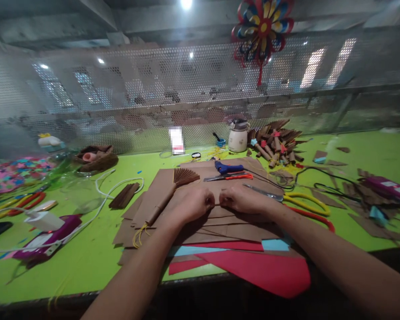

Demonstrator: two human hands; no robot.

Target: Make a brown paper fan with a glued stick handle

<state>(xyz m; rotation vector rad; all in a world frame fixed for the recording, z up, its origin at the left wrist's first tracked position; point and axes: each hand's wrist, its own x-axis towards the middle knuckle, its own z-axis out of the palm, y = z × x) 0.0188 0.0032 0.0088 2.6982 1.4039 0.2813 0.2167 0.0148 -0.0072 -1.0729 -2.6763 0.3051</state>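
My left hand (196,205) and my right hand (242,198) are closed in pinches a small gap apart, low over a stack of brown paper sheets (200,229). Between their fingertips runs a thin brown paper strip (217,205), seen almost edge-on. Left of my left hand lies a brown paper piece with a pleated fan top (184,177), a rolled paper tube (162,203) and yellow string at its lower end. Just beyond the hands rest a blue glue gun (229,167) and an orange utility knife (235,176). Scissors (305,202) with yellow and red handles lie beside my right forearm.
Red paper (260,269) overhangs the table's front edge. A white bottle (238,137) stands at the back beside a heap of finished paper pieces (276,144). Purple power strips (50,240) sit at both sides, with a white cable (102,204) on the left. Behind rises a perforated screen (146,89).
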